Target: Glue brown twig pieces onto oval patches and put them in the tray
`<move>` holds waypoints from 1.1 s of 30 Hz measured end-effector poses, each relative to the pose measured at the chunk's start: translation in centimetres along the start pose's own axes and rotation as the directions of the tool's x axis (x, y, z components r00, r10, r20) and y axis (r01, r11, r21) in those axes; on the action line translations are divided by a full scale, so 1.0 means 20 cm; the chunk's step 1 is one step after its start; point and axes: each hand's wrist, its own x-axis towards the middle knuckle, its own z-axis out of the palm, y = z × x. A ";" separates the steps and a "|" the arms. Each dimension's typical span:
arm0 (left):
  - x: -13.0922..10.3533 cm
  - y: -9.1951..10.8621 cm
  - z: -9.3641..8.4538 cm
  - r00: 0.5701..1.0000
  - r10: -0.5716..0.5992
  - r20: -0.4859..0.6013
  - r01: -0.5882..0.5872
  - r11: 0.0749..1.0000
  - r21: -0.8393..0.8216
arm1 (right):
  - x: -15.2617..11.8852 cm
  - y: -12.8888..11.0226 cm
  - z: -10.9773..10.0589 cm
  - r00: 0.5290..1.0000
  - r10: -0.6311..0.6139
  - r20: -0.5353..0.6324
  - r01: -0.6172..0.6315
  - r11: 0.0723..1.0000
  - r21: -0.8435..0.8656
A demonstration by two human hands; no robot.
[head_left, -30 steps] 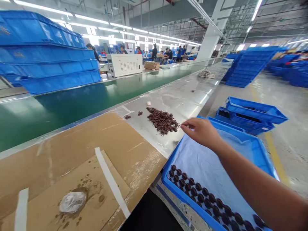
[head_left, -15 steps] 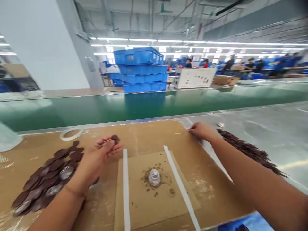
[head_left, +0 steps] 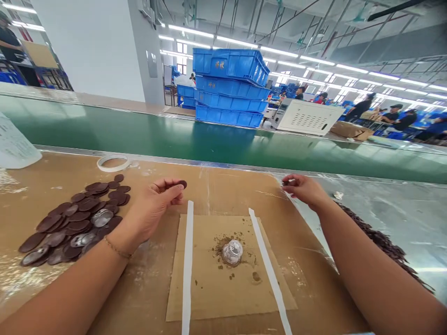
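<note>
While pinched by left hand (head_left: 153,204), small dark-brown disc (head_left: 182,184).

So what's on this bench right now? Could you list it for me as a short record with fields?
Left hand: left hand pinches a small brown disc at the fingertips
Right hand: right hand closed on something small and dark, too small to tell
Left of bench: pile of brown discs, some silvery
Centre: cardboard sheet edged with white tape, a small clear fixture on it amid brown specks
Right of bench: heap of small dark parts
Behind: tape roll, green conveyor belt, stacked blue crates
</note>
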 end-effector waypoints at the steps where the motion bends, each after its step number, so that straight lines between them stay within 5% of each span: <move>1: 0.00 0.00 0.00 1.000 -0.002 -0.007 0.002 1.000 0.008 | 0.00 -0.05 0.01 0.999 0.036 0.021 -0.038 0.998 0.053; 9: 0.01 0.00 0.01 0.996 0.035 -0.079 -0.030 0.998 0.064 | -0.11 -0.56 0.14 0.988 0.031 0.151 -0.096 0.890 0.446; 17: 0.02 -0.03 -0.02 0.997 0.062 -0.041 -0.060 0.997 0.041 | -0.23 -0.51 0.11 0.958 0.108 0.264 -0.239 0.812 0.532; 22: 0.03 -0.02 0.00 0.994 0.069 -0.089 -0.062 0.995 0.078 | -0.32 -0.67 0.12 0.906 -0.066 0.418 -0.201 0.801 0.563; 25: 0.02 -0.02 0.01 0.991 0.106 -0.083 -0.095 0.987 0.129 | -0.37 -0.76 0.15 0.903 -0.126 0.411 -0.130 0.831 0.541; 33: 0.01 -0.03 0.00 0.985 0.171 -0.025 -0.162 0.964 0.212 | -0.43 -0.81 0.23 0.912 -0.036 0.408 -0.168 0.875 0.454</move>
